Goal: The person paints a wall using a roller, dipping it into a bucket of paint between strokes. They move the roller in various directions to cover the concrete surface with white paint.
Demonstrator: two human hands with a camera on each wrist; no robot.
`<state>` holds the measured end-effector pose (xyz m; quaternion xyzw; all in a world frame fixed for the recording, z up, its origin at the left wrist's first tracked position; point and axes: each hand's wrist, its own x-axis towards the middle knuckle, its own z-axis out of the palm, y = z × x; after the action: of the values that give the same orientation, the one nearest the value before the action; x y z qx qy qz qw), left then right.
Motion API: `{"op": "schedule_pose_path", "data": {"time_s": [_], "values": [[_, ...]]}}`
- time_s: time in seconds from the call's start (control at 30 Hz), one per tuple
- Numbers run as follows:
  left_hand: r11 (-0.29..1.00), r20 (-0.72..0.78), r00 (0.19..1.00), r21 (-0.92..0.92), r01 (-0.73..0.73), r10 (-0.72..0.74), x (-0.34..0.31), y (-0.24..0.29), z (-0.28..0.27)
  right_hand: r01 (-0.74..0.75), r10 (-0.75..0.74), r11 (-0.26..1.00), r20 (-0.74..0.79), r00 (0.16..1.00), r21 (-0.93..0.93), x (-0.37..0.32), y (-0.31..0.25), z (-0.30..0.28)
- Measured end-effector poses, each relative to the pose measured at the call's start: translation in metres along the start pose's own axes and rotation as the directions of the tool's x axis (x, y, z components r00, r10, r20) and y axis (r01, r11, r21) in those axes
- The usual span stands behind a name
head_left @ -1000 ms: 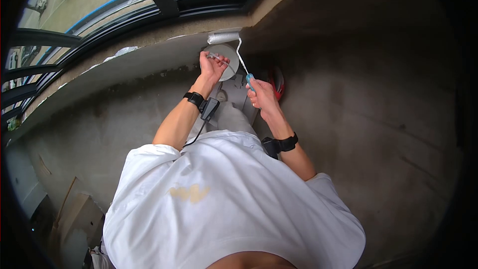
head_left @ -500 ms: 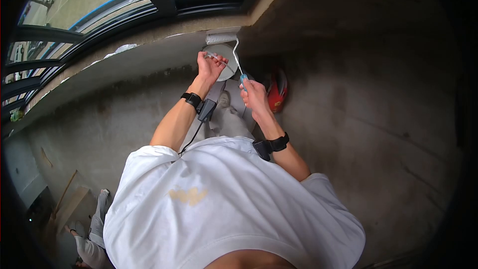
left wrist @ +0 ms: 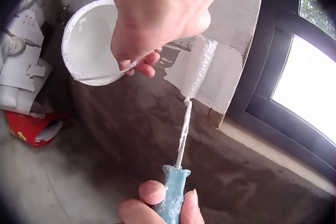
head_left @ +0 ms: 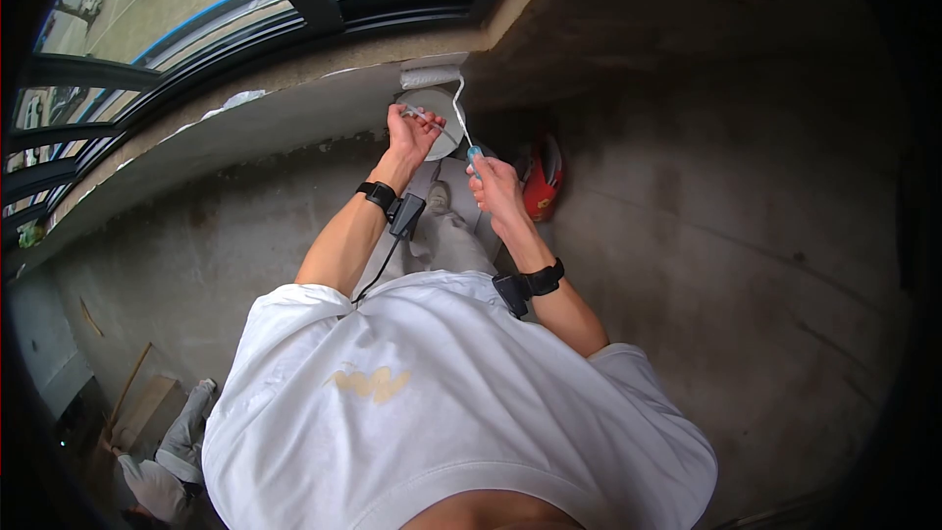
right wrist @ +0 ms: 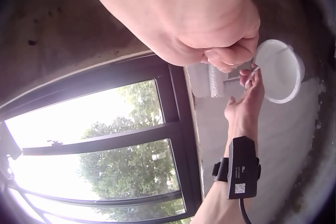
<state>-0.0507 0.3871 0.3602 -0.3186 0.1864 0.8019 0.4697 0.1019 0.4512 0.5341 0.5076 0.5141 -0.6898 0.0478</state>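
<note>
My right hand grips the light blue handle of a paint roller, whose sleeve is coated in white paint. The sleeve lies along the wall strip under the window, over a freshly white patch in the left wrist view. My left hand holds the thin bail of a white bucket, fingers curled round it. Pale paint shows inside the bucket, which hangs just beside the roller. White paint also coats the roller's wire frame.
A dark window frame runs above the rough sill. Near my feet lie a red object and, in the left wrist view, white sheets. Another person is low at the left, beside a board.
The roller and my right hand have shifted slightly left and down in the head view. My left hand stays with the bucket. The other person has come into view at lower left.
</note>
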Motion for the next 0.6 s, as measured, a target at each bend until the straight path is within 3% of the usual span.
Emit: {"op": "schedule_pose_path", "data": {"time_s": [0.6], "values": [[0.999,0.016,1.000,0.039,0.014,-0.014,0.008,-0.001,-0.010,0.026,-0.026,1.000,-0.004,1.000,-0.002,0.019,0.011,-0.001]]}}
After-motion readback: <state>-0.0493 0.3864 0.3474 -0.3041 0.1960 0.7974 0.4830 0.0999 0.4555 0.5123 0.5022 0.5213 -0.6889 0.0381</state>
